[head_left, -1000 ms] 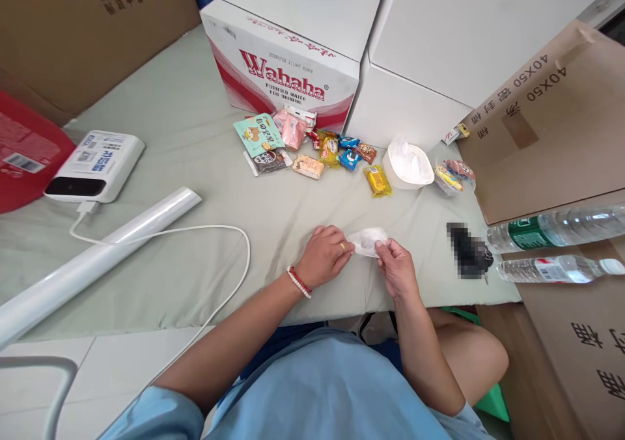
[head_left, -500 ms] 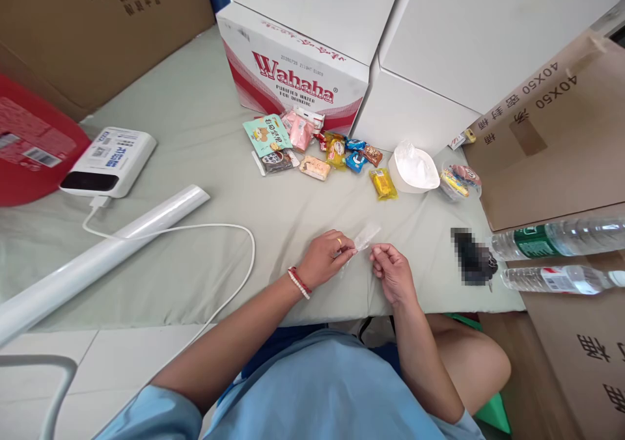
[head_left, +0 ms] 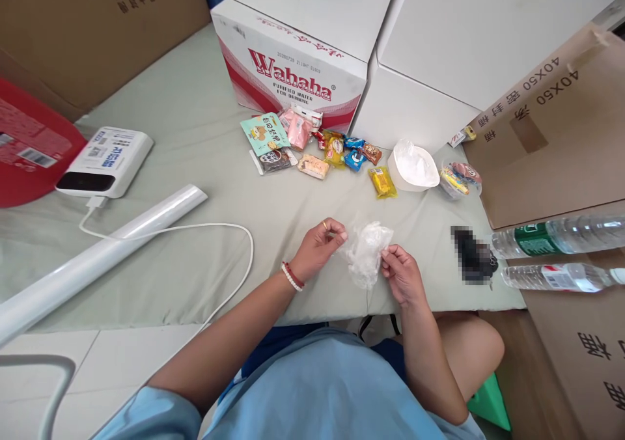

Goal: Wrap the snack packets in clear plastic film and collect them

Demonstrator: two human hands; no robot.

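My left hand (head_left: 317, 248) and my right hand (head_left: 403, 274) each pinch one side of a thin clear plastic bag (head_left: 364, 251), which hangs spread and crumpled between them just above the grey-green cloth (head_left: 195, 140). A red bead bracelet circles my left wrist and a ring sits on a finger. Beyond the hands lies a row of small wrapped snacks (head_left: 312, 147). A white bowl (head_left: 415, 170) lined with plastic stands to their right.
A Wahaha water carton (head_left: 293, 72) and white boxes stand at the back. Cardboard boxes and two water bottles (head_left: 556, 235) lie at right. A white device (head_left: 105, 163) with a cable, a film roll (head_left: 97, 258) and a red bag sit at left.
The bag was a folded wad, then a thin pinched strip; now it is pulled apart and spread between both hands. The view shifted slightly.
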